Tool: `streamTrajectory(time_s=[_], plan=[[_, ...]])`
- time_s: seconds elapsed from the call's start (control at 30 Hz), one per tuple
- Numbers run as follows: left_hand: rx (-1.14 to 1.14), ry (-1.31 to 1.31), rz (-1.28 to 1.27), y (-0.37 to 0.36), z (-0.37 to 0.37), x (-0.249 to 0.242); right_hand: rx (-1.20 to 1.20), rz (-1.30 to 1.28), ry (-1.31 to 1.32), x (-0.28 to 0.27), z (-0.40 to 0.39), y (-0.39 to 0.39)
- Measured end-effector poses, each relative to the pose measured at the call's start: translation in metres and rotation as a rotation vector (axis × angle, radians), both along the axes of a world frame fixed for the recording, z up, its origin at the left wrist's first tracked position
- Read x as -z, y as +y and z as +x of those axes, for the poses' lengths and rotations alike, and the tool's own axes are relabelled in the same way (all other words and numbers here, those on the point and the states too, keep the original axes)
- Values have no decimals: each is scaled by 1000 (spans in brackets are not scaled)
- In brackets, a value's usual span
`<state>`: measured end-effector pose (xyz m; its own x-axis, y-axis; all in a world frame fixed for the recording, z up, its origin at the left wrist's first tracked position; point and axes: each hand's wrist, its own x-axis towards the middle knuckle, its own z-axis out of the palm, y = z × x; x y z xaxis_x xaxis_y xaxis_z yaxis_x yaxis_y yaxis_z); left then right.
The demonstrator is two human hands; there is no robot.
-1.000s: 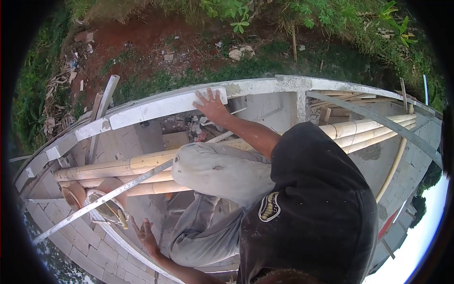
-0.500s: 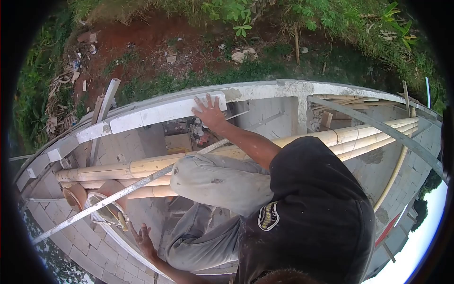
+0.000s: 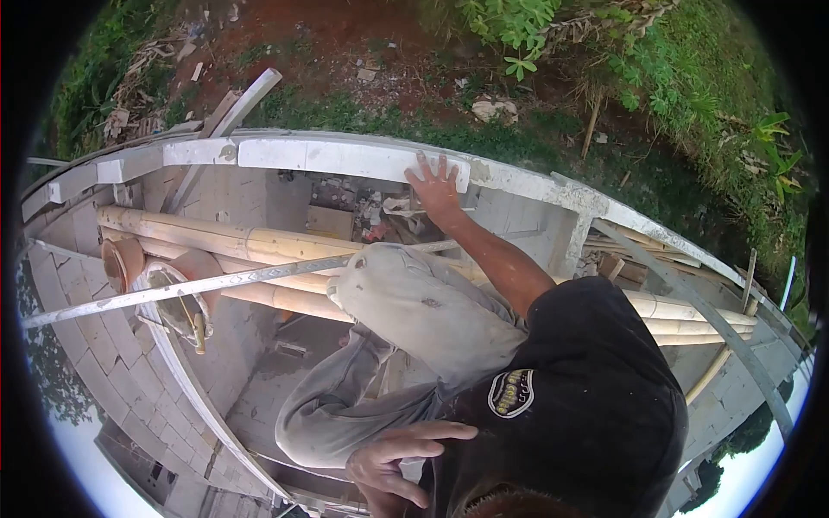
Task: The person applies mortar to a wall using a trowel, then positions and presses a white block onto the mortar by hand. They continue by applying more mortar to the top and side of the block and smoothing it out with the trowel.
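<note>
My right hand [image 3: 437,188] lies flat, fingers spread, on a white block [image 3: 345,158] on top of the curved wall. My left hand [image 3: 395,459] hovers close to my chest over the black shirt [image 3: 587,406], fingers loosely apart and holding nothing. My bent knee in grey trousers [image 3: 414,302] rests over the bamboo poles [image 3: 216,242] that span the room below.
A thin metal bar [image 3: 190,287] crosses the poles at a slant. A bucket with a trowel [image 3: 180,304] and a brown bowl [image 3: 121,257] sit at the left wall. Far below lie a rubble-strewn floor [image 3: 345,220], red soil and grass outside.
My left hand has come off the lower wall edge and risen to my chest. The view has swung left and tilted. My right hand stays on the white block.
</note>
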<state>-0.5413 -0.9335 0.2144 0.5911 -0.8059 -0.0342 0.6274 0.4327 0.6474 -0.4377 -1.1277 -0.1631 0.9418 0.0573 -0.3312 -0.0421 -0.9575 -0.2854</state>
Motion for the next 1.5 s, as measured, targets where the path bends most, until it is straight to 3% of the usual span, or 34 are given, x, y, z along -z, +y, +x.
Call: streamTrajectory(time_s=[0.07,0.2,0.27,0.33,0.4,0.43,0.47,0.5,0.53,0.57,0.6,0.63,0.67,0.7,0.73,0.8,0.87,0.9,1.03,1.13,1.2,1.27,1.33,1.5], plan=[[-122,-126,-220,-58,-3,-2,13,-24,-32,2,-1,-3],[-234,-242,-132,-43,-29,5,-48,-69,47,-12,5,-7],[-600,34,185,-37,-24,-24,-81,-15,7,-10,6,-13],[-975,-12,167,-37,-3,-40,-107,-14,39,-6,9,-17],[-1101,-159,43,-21,18,-47,-151,-82,89,-6,16,-21],[-974,-318,-94,-9,20,-38,-200,-103,54,10,18,-31],[-1066,-279,-22,-29,16,-60,-221,-88,69,6,22,-33],[-1479,27,143,-66,32,-92,-349,69,105,-38,27,-21],[-1855,351,304,-87,39,-111,-439,219,146,-29,23,-34],[-1887,347,270,-94,34,-107,-543,170,385,4,64,-42],[-1761,482,46,-98,25,-115,-559,92,657,5,71,-61],[-1627,634,-181,-101,17,-129,-375,110,409,5,38,-86],[-1488,680,-399,-97,15,-128,-217,172,85,6,27,-53],[-1317,686,-604,-78,25,-118,-187,22,95,7,29,-45],[-1110,609,-392,-47,23,-114,-279,-114,36,14,27,-42],[-1492,-282,-377,-84,34,-48,-227,-90,4,-1,20,-30],[-1547,-171,-343,-99,18,-55,-240,-148,-65,5,16,-29],[-1242,39,-273,-66,15,-75,-226,-124,-64,-7,14,-25],[-1149,-195,-234,-61,-3,-45,-208,-108,49,-12,16,-26],[-1006,-558,-231,-25,-3,-24,-206,-93,41,-15,16,-26],[-1101,-842,335,7,5,-29,-204,-101,39,-11,15,-26],[-943,-1001,912,47,3,-50,-211,-109,-2,-3,13,-28],[-882,-929,1341,74,3,-61,-206,-95,8,-4,14,-27],[-842,-756,1667,128,28,-34,-222,-85,16,-3,14,-29]])
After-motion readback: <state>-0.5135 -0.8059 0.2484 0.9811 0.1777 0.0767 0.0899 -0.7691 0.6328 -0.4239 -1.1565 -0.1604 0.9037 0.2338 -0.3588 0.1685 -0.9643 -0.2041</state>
